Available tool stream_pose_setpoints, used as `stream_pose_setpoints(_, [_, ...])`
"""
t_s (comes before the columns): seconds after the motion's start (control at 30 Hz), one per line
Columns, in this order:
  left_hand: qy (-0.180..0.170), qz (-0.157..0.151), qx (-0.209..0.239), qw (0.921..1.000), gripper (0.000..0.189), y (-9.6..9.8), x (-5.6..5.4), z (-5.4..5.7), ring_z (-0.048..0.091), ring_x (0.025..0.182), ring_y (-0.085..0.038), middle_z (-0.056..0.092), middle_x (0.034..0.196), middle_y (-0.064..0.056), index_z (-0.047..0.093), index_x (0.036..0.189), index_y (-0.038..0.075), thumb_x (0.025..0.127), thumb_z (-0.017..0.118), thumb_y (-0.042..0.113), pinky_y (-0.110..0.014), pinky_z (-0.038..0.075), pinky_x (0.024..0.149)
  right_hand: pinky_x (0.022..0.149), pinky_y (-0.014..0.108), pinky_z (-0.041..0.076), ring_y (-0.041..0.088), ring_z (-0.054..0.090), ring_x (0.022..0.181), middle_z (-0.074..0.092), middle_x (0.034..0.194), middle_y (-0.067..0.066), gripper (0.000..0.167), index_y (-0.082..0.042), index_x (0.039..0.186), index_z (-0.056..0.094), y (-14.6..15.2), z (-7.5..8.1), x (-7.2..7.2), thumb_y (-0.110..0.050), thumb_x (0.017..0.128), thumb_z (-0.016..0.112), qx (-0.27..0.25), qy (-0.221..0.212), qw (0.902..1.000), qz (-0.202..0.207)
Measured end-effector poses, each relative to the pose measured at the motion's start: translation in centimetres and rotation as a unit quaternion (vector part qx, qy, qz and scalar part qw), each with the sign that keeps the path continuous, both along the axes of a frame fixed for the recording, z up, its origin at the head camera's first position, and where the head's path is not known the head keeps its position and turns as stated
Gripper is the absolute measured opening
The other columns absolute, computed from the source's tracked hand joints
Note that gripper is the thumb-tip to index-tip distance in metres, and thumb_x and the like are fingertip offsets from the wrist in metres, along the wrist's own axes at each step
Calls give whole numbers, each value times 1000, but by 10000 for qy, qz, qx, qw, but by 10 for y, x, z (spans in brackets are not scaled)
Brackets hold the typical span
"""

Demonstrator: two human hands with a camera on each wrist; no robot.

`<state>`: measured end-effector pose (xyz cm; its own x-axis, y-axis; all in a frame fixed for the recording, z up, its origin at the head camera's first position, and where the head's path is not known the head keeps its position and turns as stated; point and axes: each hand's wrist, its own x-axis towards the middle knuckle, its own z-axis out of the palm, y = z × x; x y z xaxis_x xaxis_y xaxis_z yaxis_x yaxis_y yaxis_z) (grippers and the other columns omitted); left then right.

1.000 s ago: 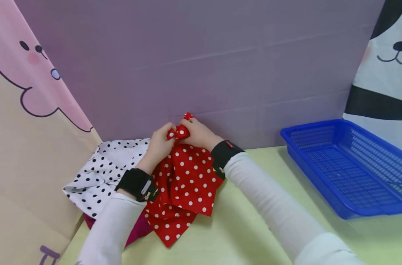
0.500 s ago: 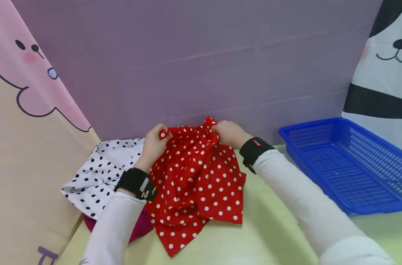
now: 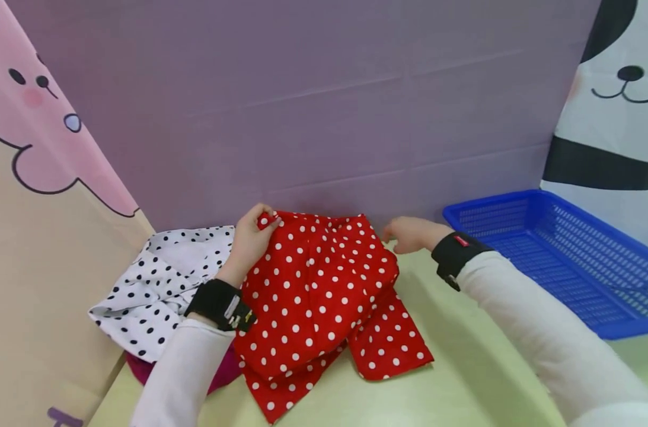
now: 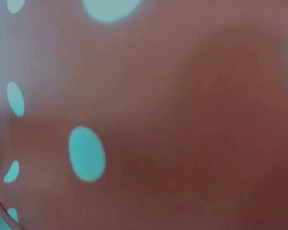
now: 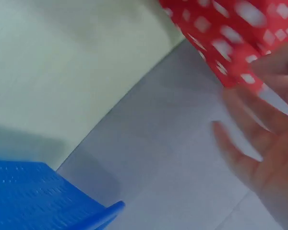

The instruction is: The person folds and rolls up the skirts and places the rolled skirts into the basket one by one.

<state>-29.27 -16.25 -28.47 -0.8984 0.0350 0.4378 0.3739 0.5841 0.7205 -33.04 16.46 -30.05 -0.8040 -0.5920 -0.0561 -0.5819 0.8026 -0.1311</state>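
A red polka-dot cloth hangs spread in the middle of the head view, its lower edges over the table. At its top left corner my left hand pinches the fabric between thumb and fingers. Dotted fabric fills the left wrist view. My right hand is just off the cloth's right edge, beside its top right corner. Seen from the right wrist, the fingers of that hand are loosely spread, with the thumb and fingertips close to the dotted fabric.
Left of the red cloth lies a white cloth with black dots, over a magenta cloth. A blue plastic basket stands at the right on the pale green table. A purple-grey backdrop rises behind.
The red cloth has gone from bunched between both hands to spread wide. My right hand has moved right and let go of it, while my left keeps its hold.
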Motion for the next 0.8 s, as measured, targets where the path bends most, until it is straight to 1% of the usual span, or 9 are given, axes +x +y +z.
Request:
stream_pose_setpoints(0.13, [63, -315, -14, 9995, 11, 8, 7, 5, 56, 91, -25, 59, 98, -13, 53, 97, 7, 92, 61, 13, -34, 52, 75, 95, 50, 45, 37, 55, 113, 57, 124, 22, 40, 2, 124, 56, -8, 8, 2, -12, 87, 63, -806, 276, 9961, -218])
stream_pose_setpoints(0.2, [115, -432, -68, 9990, 11, 13, 11, 10, 55, 91, -25, 58, 97, -12, 53, 97, 8, 92, 61, 12, -34, 51, 74, 97, 51, 44, 38, 51, 118, 52, 129, 23, 49, -1, 130, 52, -15, 12, 3, -18, 87, 66, -971, 295, 9946, -198])
stream_pose_setpoints(0.3, [326, -651, -308, 9969, 9, 19, 14, 20, 54, 90, -25, 57, 94, -12, 53, 96, 8, 92, 60, 9, -33, 48, 74, 98, 53, 43, 40, 42, 126, 40, 138, 23, 59, -10, 135, 50, -24, 16, 3, -27, 83, 72, -873, 93, 9960, -178])
stream_pose_setpoints(0.37, [521, -819, -467, 9942, 8, 23, 13, 28, 53, 90, -25, 56, 94, -12, 53, 95, 7, 91, 60, 7, -33, 46, 75, 101, 57, 38, 41, 32, 132, 31, 145, 22, 65, -16, 136, 50, -29, 19, 0, -35, 78, 76, -672, 13, 9974, -246])
stream_pose_setpoints(0.47, [760, -1087, -538, 9897, 8, 25, 12, 44, 52, 90, -25, 56, 93, -12, 53, 93, 6, 91, 60, 5, -34, 44, 76, 103, 64, 29, 44, 15, 138, 17, 152, 19, 64, -19, 132, 56, -32, 23, -5, -40, 75, 77, -583, 3, 9977, -351])
stream_pose_setpoints(0.53, [830, -1204, -572, 9876, 8, 25, 12, 53, 52, 91, -25, 56, 93, -12, 52, 92, 6, 91, 60, 5, -35, 44, 76, 104, 65, 27, 43, 11, 138, 15, 153, 17, 60, -17, 126, 61, -32, 27, -8, -41, 74, 78, -602, 52, 9973, -405])
stream_pose_setpoints(0.67, [799, -1221, -631, 9873, 8, 21, 12, 70, 51, 91, -20, 55, 94, -11, 51, 93, 6, 92, 59, 7, -31, 44, 76, 102, 59, 34, 41, 15, 136, 22, 151, 16, 54, -7, 113, 68, -24, 30, -12, -41, 73, 79, -456, -51, 9975, -534])
stream_pose_setpoints(0.73, [797, -1047, -624, 9893, 8, 15, 11, 79, 52, 79, -18, 53, 93, -11, 51, 95, 6, 93, 58, 10, -28, 45, 67, 100, 53, 39, 38, 24, 132, 35, 144, 17, 57, -2, 114, 66, -17, 29, -13, -42, 74, 78, -300, -209, 9970, -677])
stream_pose_setpoints(0.8, [806, -749, -593, 9922, 11, 8, 10, 88, 50, 63, -16, 52, 92, -10, 50, 98, 7, 94, 57, 14, -25, 45, 57, 92, 45, 47, 33, 41, 119, 52, 127, 16, 56, 1, 110, 65, -10, 28, -13, -43, 77, 75, -204, -387, 9955, -836])
